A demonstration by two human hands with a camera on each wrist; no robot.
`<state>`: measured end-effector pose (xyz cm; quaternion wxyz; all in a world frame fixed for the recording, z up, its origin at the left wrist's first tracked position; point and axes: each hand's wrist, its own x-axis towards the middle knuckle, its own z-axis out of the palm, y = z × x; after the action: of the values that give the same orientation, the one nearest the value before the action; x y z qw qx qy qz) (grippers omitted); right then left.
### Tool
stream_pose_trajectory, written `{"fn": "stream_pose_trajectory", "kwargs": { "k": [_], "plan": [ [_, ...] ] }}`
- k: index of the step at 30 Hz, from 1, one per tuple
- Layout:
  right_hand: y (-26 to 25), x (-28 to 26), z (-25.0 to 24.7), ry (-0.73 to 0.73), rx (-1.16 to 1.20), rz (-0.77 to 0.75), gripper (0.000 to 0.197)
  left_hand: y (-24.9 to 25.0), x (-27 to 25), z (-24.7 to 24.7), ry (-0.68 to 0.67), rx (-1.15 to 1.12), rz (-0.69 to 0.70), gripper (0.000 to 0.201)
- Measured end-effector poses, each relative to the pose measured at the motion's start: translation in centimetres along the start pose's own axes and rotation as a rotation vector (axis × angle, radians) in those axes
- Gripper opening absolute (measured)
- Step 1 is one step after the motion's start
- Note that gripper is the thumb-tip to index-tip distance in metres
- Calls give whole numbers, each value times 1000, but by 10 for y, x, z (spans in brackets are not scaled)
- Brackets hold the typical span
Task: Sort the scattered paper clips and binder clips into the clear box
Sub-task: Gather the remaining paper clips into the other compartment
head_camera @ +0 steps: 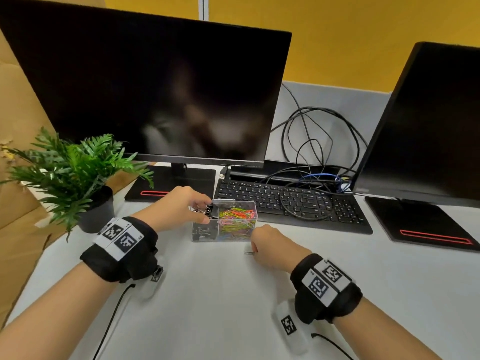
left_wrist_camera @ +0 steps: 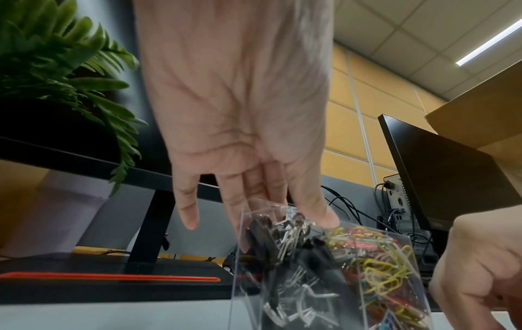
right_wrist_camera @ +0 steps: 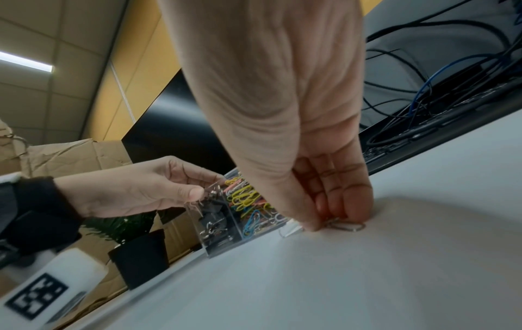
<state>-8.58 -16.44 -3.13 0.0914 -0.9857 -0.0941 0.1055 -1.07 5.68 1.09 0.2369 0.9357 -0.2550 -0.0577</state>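
right wrist: right hand [right_wrist_camera: 316, 178] pinches paper clip [right_wrist_camera: 346, 226] (on desk [right_wrist_camera: 367, 279]).

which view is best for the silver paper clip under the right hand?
Right wrist: the silver paper clip lies close and large on the white desk, with the right hand's fingertips pinching it. The head view shows it only as a tiny sliver by the hand. In the left wrist view it is hidden.

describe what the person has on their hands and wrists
Both hands are bare, no sleeves. The left wrist and right wrist each wear a black padded band with a white strip bearing two black square code markers. A thin black cable trails from the left band.
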Motion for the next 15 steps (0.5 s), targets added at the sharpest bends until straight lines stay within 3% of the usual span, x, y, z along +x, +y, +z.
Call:
{"fn": "stream_pose_trajectory", "kwargs": {
  "k": [3,9,15],
  "plan": [
    [1,4,-5,-37,34,30,20,-3,3,-1,-7,3,19,47],
    [32,-3,-19,-81,386,183,17,-1,8,-3,-20,-10,33,47],
    [27,-15,-9,-116,477,230,19,-4,10,-1,-19,-24,27,49]
  ]
}}
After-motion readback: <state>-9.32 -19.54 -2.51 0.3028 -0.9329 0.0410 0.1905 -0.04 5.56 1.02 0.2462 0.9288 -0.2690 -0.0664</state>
